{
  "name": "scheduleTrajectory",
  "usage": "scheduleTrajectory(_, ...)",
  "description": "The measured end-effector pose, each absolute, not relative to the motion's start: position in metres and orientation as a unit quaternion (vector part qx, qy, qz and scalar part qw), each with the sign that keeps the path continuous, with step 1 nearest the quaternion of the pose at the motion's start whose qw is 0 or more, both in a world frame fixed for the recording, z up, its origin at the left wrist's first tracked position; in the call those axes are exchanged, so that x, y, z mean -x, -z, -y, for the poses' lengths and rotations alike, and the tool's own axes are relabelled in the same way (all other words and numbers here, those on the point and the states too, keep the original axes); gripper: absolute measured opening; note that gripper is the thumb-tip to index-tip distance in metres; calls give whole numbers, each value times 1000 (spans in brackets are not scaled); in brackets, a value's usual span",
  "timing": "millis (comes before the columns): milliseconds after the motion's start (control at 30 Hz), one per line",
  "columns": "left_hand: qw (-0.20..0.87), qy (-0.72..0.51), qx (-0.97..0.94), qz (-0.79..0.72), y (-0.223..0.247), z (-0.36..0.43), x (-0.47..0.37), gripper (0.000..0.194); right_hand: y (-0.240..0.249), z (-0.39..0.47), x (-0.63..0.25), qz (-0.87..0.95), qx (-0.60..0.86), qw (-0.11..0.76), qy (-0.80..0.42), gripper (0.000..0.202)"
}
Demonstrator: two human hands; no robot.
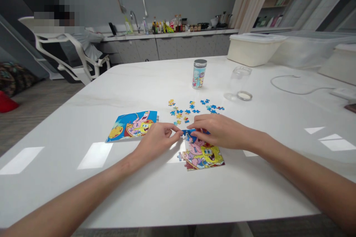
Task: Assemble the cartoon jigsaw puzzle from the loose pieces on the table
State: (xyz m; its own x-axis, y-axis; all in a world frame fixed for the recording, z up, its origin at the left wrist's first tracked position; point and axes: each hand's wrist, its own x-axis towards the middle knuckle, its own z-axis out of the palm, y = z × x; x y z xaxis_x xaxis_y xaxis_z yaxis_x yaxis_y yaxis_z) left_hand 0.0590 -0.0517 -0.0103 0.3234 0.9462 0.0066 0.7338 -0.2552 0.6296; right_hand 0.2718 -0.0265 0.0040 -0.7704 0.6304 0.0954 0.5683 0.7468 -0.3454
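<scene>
A partly joined cartoon puzzle (211, 154) lies on the white table, showing pink and yellow figures. My left hand (161, 137) pinches a small blue puzzle piece (184, 132) at the puzzle's upper left corner. My right hand (219, 129) rests over the puzzle's top edge, fingers bent and partly apart, pressing down on it; its palm hides part of the picture. Several loose pieces (187, 112) are scattered just beyond both hands. To the left of my left hand lies a reference picture card (133, 126) with the same figures.
A lidded cartoon tin (198, 74) stands beyond the pieces. Right of it are a clear jar (241, 77) and a round lid (244, 96). A cable (289, 90) and storage boxes (253, 49) are at the right. A person sits on a chair (80, 52) at the far left.
</scene>
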Motion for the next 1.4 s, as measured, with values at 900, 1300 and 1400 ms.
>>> scheduleTrajectory(900, 287, -208, -778, -519, 9, 61, -56, 33, 9, -50, -346, 768, 635, 83, 2, 30)
scheduleTrajectory(1300, 293, -177, -767, -543, 7, 61, -56, 34, 17, -57, -355, 771, 629, 95, 20, 27)
scheduleTrajectory(1400, 294, -177, -768, -540, 8, 61, -56, 34, 16, -55, -352, 783, 612, 112, 18, 26)
